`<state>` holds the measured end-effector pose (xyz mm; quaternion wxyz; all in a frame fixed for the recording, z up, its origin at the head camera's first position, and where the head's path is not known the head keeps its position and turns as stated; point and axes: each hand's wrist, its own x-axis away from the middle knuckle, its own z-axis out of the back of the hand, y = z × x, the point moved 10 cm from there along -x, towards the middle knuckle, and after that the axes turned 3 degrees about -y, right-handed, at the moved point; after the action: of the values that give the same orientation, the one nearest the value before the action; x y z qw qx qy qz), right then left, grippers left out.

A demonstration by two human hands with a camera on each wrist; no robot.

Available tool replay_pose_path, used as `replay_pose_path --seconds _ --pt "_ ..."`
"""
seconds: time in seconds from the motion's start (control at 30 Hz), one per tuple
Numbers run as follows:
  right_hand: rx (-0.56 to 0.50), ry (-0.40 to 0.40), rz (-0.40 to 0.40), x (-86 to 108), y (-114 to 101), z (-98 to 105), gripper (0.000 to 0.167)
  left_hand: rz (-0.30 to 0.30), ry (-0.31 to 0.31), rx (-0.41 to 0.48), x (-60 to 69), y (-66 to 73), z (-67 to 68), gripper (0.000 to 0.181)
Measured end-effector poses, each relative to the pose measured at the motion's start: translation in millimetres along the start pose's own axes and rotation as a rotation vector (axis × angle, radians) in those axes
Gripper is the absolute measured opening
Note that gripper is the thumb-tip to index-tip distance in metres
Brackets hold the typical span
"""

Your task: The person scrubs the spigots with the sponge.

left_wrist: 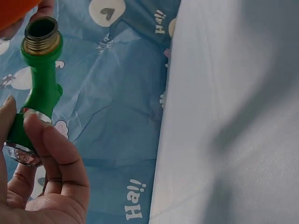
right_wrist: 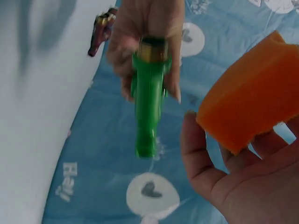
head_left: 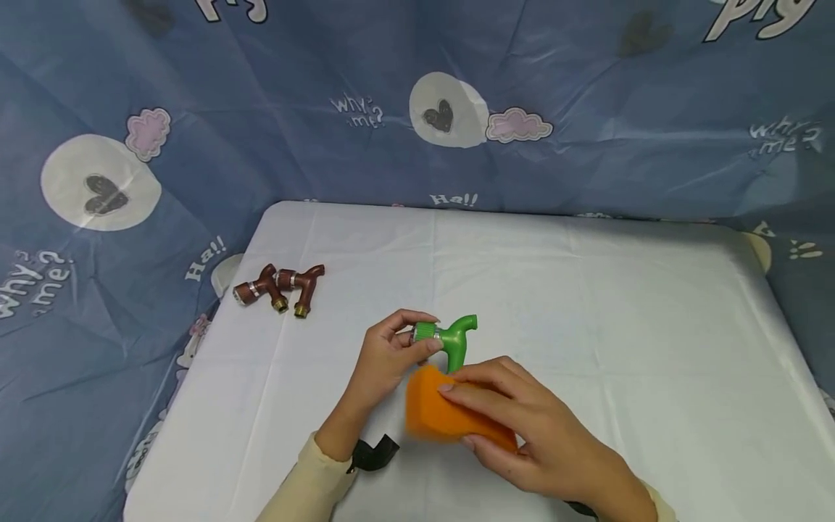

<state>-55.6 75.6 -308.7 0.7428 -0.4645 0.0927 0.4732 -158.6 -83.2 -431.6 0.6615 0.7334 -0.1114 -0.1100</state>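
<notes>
My left hand [head_left: 393, 353] grips a green faucet [head_left: 456, 341] by its ridged handle end, thumb on one side and fingers on the other. In the left wrist view the faucet's threaded brass inlet [left_wrist: 42, 43] faces the camera. My right hand [head_left: 538, 428] pinches an orange sponge [head_left: 450, 409] between thumb and fingers, just below the faucet in the head view. From the right wrist, the sponge [right_wrist: 254, 95] shows bent in the grip, apart from the green faucet [right_wrist: 149, 100].
Two brown faucets [head_left: 280, 285] with brass threads lie side by side on the table's far left. White cloth covers the table [head_left: 652, 348]. A blue printed sheet [head_left: 313, 109] hangs behind and to the left. A black strap [head_left: 375, 454] sits at the left wrist.
</notes>
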Motion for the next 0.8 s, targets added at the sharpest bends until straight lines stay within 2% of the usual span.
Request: replay_pose_path --seconds 0.1,0.2,0.3,0.4,0.47,0.57,0.67,0.8 --pt "0.055 -0.013 0.032 -5.5 -3.1 -10.6 0.038 0.014 -0.016 0.016 1.3 -1.3 -2.7 0.044" --pt "0.154 0.012 0.048 -7.9 -2.0 -15.7 0.038 0.033 -0.044 0.041 1.6 -2.2 -6.1 0.043" --pt "0.238 0.047 0.003 -8.0 7.9 -16.8 0.039 0.009 -0.089 0.046 2.1 0.9 -10.3 0.041" --pt "0.293 0.064 -0.082 -6.3 24.6 -16.0 0.039 -0.047 -0.115 0.015 2.6 5.0 -13.5 0.041" --pt "0.328 0.075 -0.123 -4.9 34.5 -14.7 0.038 -0.071 -0.111 -0.008 3.3 6.6 -13.7 0.042" --pt "0.392 0.094 -0.162 -1.3 45.1 -10.2 0.039 -0.069 -0.095 -0.013 3.6 6.1 -13.6 0.041" --pt "0.447 0.105 -0.196 3.6 53.6 -2.5 0.042 -0.041 -0.072 -0.009 3.3 3.8 -12.0 0.04" --pt "0.468 0.121 -0.258 11.5 67.2 12.2 0.044 -0.001 -0.049 -0.022 3.3 1.4 -8.6 0.039"
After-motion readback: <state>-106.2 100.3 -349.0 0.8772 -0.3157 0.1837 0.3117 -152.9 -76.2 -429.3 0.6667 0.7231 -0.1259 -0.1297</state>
